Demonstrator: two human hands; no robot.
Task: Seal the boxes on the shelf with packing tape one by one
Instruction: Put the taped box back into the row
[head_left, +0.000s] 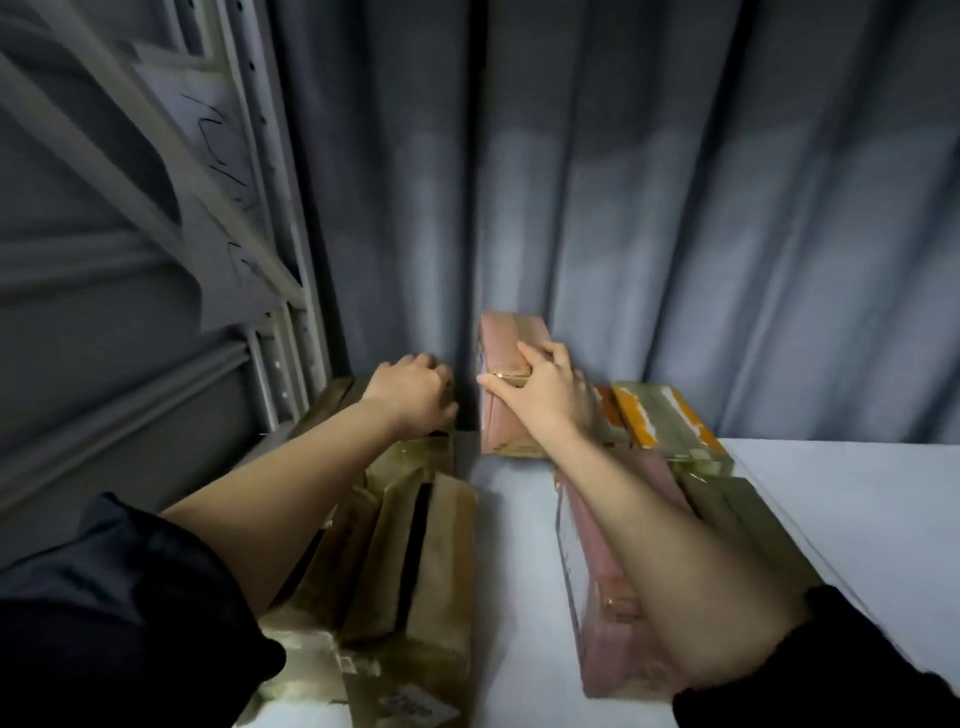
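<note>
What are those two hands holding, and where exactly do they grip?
The right hand grips the upright pink box at its top right edge. The left hand is curled over a brown box; whether it holds anything cannot be told.

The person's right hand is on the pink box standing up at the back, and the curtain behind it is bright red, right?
Not quite. The right hand does rest on the upright pink box at the back, but the head view shows the curtain behind it is grey-blue, not bright red.

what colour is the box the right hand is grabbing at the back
Pink, seen in the head view: the box stands against the curtain, with the right hand gripping it.
</note>
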